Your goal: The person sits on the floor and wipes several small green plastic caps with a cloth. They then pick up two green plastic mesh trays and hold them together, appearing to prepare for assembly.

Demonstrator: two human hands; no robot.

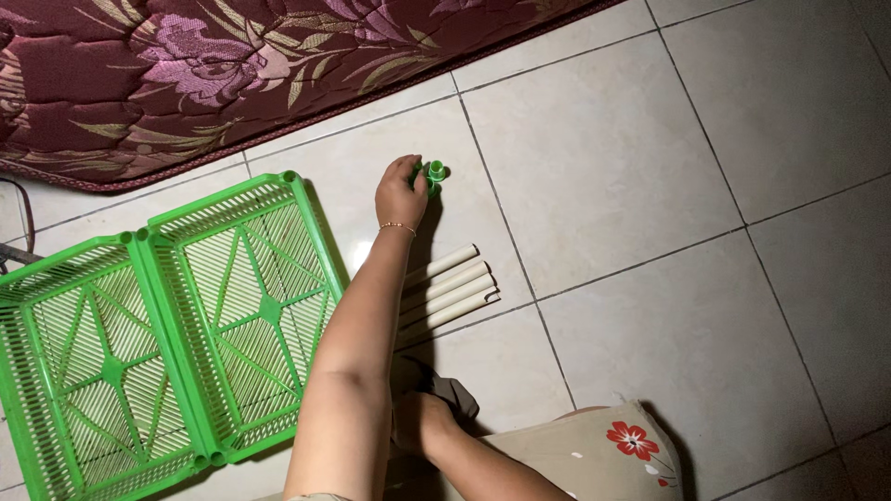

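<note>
On the pale tiled floor (631,158), the left hand (399,193) closes around small green plastic connector pieces (433,173), seemingly gathering parts; lifting them would need a firm pinch. The right hand (419,422) rests low, its grip impossible to judge. Cream plastic tubes (450,286) lie beside it. Two green slatted plastic trays (167,325) sit empty.

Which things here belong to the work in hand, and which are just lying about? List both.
In hand:
- small green plastic connector pieces, under the left hand
- four cream plastic tubes
- two green plastic lattice trays
- right hand, resting low near a dark object

Lying about:
- maroon floral mattress
- tiled floor
</note>
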